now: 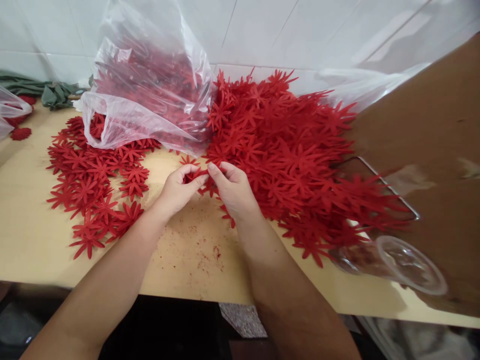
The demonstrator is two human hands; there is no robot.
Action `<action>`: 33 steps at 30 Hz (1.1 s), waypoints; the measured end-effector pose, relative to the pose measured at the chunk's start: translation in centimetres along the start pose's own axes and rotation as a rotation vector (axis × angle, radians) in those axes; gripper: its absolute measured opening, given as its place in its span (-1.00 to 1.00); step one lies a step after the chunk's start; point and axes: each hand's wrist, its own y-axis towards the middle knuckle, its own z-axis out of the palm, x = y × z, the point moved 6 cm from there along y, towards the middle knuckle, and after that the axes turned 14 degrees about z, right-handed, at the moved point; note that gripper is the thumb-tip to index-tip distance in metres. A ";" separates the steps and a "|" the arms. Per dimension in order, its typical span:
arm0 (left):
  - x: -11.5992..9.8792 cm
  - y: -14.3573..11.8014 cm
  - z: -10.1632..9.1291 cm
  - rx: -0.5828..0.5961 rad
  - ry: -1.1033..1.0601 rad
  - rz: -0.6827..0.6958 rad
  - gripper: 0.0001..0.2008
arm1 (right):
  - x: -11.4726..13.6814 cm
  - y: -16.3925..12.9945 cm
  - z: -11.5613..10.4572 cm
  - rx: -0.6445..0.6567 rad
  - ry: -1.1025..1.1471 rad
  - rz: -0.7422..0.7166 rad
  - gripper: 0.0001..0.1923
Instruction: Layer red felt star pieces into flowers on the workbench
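At the frame's centre, left hand [176,190] and right hand [232,190] pinch their fingers on one red petal piece [197,175] above the table [30,240]; thin, light and floppy, likely best gripped near its centre.

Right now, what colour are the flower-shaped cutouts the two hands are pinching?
Red, plain with no pattern. The cutout sits between the left hand and right hand, clearest in the head view.
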 end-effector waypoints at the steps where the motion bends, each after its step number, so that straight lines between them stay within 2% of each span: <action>1: 0.2 0.1 -0.1 -0.007 -0.019 -0.011 -0.93 | -0.1 0.0 0.1 0.013 0.005 0.009 -0.60; 7: 0.6 0.5 -1.6 -0.161 -0.030 -0.019 -0.90 | -0.5 0.0 0.4 0.066 0.049 0.037 -0.58; 12: -0.3 0.4 -0.5 -0.030 -0.089 0.035 -0.90 | -0.3 0.1 0.5 0.071 -0.003 -0.008 -0.60; 15: -0.3 0.3 -0.2 -0.019 -0.116 0.024 -0.92 | -0.2 0.0 0.7 0.081 -0.031 -0.020 -0.61; 19: 0.3 0.3 -0.9 -0.135 -0.117 -0.034 -0.91 | -0.2 -0.3 1.2 0.141 -0.091 -0.003 -0.61; 23: 0.9 0.4 -2.7 -0.356 -0.220 -0.128 -0.89 | 0.3 -0.7 1.3 0.173 -0.121 -0.033 -0.61; 26: 1.1 0.6 -4.4 -0.492 -0.293 -0.148 -0.86 | 0.4 -0.6 0.6 0.134 -0.065 -0.018 -0.65; 29: 1.0 0.8 -4.8 -0.456 -0.336 -0.143 -0.84 | 0.1 -0.1 -0.6 0.019 -0.018 -0.009 -0.73; 33: 1.1 0.5 -3.0 -0.299 -0.347 -0.202 -0.82 | 0.1 0.2 -1.5 -0.139 -0.093 -0.058 -0.85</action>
